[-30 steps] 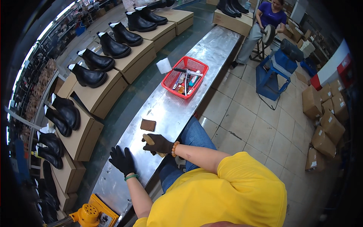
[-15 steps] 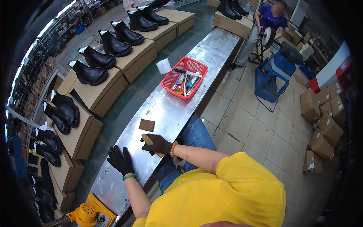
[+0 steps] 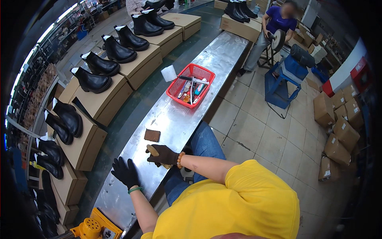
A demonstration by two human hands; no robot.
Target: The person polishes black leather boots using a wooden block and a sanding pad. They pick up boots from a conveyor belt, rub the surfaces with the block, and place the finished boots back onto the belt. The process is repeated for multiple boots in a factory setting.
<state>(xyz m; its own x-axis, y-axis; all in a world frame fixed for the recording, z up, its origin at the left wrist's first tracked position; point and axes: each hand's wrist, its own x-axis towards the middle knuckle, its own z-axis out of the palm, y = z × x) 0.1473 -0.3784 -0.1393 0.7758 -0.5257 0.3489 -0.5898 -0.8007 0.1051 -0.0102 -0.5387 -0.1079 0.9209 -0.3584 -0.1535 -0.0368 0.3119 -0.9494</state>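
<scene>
My left hand (image 3: 125,173), in a black glove, lies on the metal bench (image 3: 159,115) with its fingers spread and nothing in them. To its right, my right hand (image 3: 164,155), in a dark brown glove, is closed around a tan, rounded object (image 3: 153,150). One end of that object sticks out past the thumb and another tan part shows below the fingers; its kind I cannot make out. Just beyond the right hand, a flat brown rectangular pad (image 3: 152,135) rests on the bench, apart from both hands.
Farther along the bench stands a red plastic basket (image 3: 171,92) of small tools, a white block (image 3: 169,73) at its left rim. Black boots (image 3: 93,81) top cardboard boxes (image 3: 107,99) on the left. A yellow device (image 3: 90,228) sits near left. Another person (image 3: 279,19) works at a wheel.
The whole view has shifted slightly, so the bench and basket appear a little lower and farther left. My hands keep nearly the same pose and place on the bench.
</scene>
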